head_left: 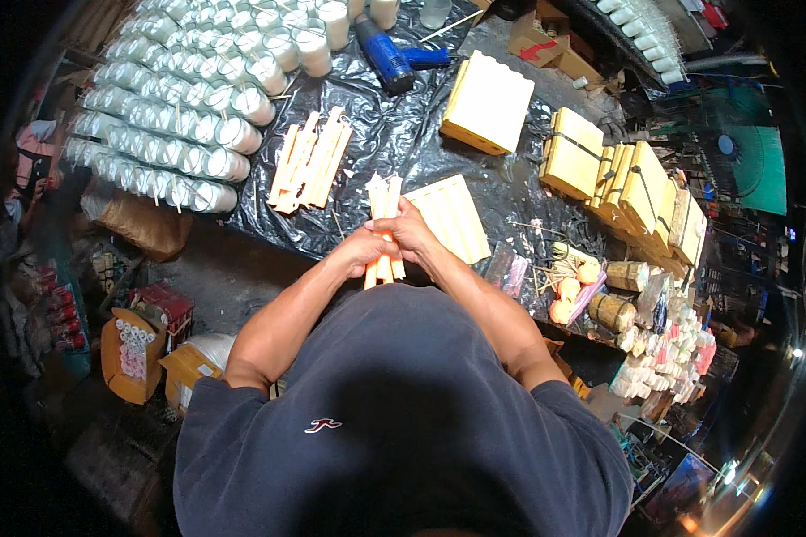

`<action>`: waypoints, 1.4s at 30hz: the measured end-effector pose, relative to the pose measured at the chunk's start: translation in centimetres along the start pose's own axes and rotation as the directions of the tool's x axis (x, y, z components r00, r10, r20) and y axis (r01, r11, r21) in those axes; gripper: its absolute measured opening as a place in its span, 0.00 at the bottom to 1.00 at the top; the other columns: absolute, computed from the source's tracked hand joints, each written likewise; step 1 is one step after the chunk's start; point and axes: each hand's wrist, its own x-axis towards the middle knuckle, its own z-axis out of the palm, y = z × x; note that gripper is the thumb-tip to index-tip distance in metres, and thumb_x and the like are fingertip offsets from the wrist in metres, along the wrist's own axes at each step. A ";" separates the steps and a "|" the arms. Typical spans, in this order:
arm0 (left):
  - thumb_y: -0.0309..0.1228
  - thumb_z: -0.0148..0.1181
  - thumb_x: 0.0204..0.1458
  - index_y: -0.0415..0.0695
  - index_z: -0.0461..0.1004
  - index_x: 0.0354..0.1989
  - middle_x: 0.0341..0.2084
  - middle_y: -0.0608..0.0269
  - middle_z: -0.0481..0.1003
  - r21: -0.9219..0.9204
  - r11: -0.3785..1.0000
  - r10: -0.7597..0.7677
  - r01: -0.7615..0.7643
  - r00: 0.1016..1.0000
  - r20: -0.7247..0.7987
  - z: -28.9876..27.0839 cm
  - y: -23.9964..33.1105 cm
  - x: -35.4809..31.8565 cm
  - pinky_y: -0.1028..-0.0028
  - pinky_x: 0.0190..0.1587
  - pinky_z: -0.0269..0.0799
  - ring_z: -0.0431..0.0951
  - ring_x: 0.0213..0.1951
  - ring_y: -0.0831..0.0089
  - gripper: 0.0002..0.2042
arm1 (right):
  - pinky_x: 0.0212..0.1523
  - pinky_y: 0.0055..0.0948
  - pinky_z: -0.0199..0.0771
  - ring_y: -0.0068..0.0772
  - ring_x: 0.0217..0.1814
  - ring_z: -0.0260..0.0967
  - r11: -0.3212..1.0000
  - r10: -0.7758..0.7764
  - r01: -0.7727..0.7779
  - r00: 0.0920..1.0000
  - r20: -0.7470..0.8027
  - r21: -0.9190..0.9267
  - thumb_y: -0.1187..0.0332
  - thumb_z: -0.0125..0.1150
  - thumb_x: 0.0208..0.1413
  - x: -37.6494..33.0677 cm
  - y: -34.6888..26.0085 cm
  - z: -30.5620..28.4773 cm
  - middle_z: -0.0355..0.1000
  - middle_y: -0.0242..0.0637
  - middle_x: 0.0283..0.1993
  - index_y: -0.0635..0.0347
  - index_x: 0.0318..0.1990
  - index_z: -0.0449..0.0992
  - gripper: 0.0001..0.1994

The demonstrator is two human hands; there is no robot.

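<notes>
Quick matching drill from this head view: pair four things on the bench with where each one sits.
Things:
1. bundle of pale sticks
2. blue heat gun
3. glass jars
4. loose pile of sticks

Places:
A. rows at the far left of the bench
B. gripped upright in the left hand and right hand
C. flat on the black sheet, between the jars and the hands
D. top centre, lying on the sheet

Pairs: 1-B, 2-D, 3-A, 4-C
</notes>
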 end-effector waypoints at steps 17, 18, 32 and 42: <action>0.61 0.79 0.40 0.31 0.66 0.67 0.69 0.33 0.65 0.831 0.406 0.380 0.379 0.757 -0.531 -19.0 13.7 5.5 0.50 0.67 0.70 0.68 0.69 0.39 0.54 | 0.39 0.42 0.86 0.43 0.42 0.85 0.681 -0.172 -0.198 0.892 -0.417 -0.705 0.68 0.76 0.51 13.6 -0.8 7.9 0.83 0.54 0.44 0.75 0.52 0.77 0.24; 0.58 0.80 0.40 0.31 0.66 0.67 0.67 0.33 0.67 0.859 0.402 0.404 0.316 0.781 -0.476 -21.2 12.2 6.5 0.51 0.67 0.70 0.69 0.68 0.40 0.53 | 0.41 0.42 0.86 0.45 0.44 0.85 0.622 -0.159 -0.242 0.892 -0.422 -0.745 0.66 0.77 0.51 13.6 0.2 8.0 0.83 0.54 0.45 0.75 0.53 0.77 0.25; 0.47 0.76 0.50 0.37 0.70 0.65 0.54 0.33 0.75 0.955 0.293 0.574 0.053 0.789 -0.220 -18.3 8.6 2.4 0.51 0.64 0.70 0.73 0.59 0.38 0.38 | 0.61 0.46 0.79 0.55 0.57 0.81 0.441 0.051 -0.207 0.977 -0.206 -0.873 0.52 0.71 0.59 10.1 -0.5 5.9 0.81 0.62 0.53 0.73 0.51 0.82 0.27; 0.58 0.82 0.37 0.32 0.64 0.69 0.60 0.33 0.72 0.953 0.252 0.457 0.171 0.846 -0.273 -17.5 10.4 -0.3 0.46 0.63 0.70 0.72 0.63 0.38 0.55 | 0.67 0.56 0.69 0.64 0.69 0.65 -0.012 -0.452 0.165 0.879 0.153 -0.986 0.43 0.67 0.59 15.7 -7.8 6.0 0.67 0.64 0.64 0.71 0.59 0.74 0.36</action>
